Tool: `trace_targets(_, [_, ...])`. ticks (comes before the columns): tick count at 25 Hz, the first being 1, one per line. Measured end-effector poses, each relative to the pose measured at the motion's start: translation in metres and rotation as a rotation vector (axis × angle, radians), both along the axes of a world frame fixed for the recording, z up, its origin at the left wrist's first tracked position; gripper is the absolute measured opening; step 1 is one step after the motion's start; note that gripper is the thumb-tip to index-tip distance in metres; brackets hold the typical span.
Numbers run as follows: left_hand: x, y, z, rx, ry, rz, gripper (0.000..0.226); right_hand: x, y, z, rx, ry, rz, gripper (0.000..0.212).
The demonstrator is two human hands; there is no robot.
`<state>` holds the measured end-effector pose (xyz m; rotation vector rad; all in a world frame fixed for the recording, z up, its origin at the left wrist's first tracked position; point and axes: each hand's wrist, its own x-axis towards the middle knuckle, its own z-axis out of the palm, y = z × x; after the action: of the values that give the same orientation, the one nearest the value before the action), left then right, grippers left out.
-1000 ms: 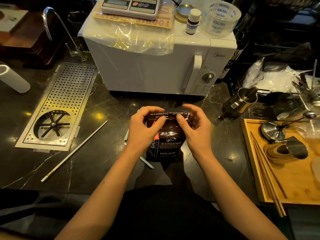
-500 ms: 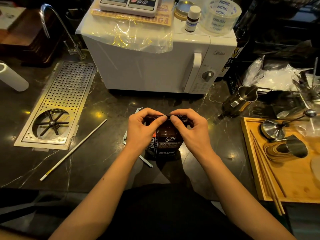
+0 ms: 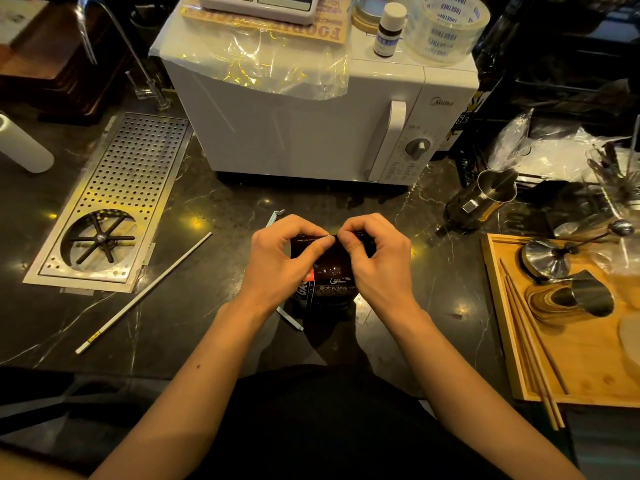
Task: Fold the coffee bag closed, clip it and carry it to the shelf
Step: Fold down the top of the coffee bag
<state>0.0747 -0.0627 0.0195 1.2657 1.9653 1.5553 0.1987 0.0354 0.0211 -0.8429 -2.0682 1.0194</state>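
Observation:
A dark brown coffee bag [image 3: 333,289] with white print stands upright on the black marble counter, just in front of me. My left hand [image 3: 280,261] pinches the left part of its folded top edge. My right hand [image 3: 375,261] pinches the right part, thumbs nearly touching at the middle. The top is rolled down toward me. A pale blue-grey bag clip [image 3: 275,218] lies on the counter behind and left of the bag, mostly hidden by my left hand; its other end [image 3: 291,320] shows below my left wrist.
A white microwave [image 3: 311,126] stands behind the bag, with a tape roll [image 3: 446,27] and small bottle [image 3: 389,29] on top. A steel drip tray [image 3: 114,206] and a white rod [image 3: 142,294] lie left. At right: a wooden tray [image 3: 588,358] with chopsticks and metal cups, and a steel pitcher [image 3: 485,199].
Both hands have rolled the bag's top edge further down toward me; the flat strip seen a second ago is now folded over, and the thumbs have come closer together.

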Motion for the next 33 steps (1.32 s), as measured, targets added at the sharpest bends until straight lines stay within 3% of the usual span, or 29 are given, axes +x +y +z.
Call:
trace_targets(9, [-0.009,0.003,0.003,-0.025,-0.008,-0.003,0.014,0.015,0.012,0.001,-0.275,0.091,-0.019,0.012])
trace_targets(16, [-0.012,-0.002,-0.008,-0.009,-0.268,0.087,0.016,0.009,0.014,0.003,-0.326,0.112,0.009,0.019])
trace_targets(33, [-0.004,0.000,-0.009,0.024,-0.461,0.041,0.017,0.020,0.018,-0.003,-0.417,0.130,0.023,0.013])
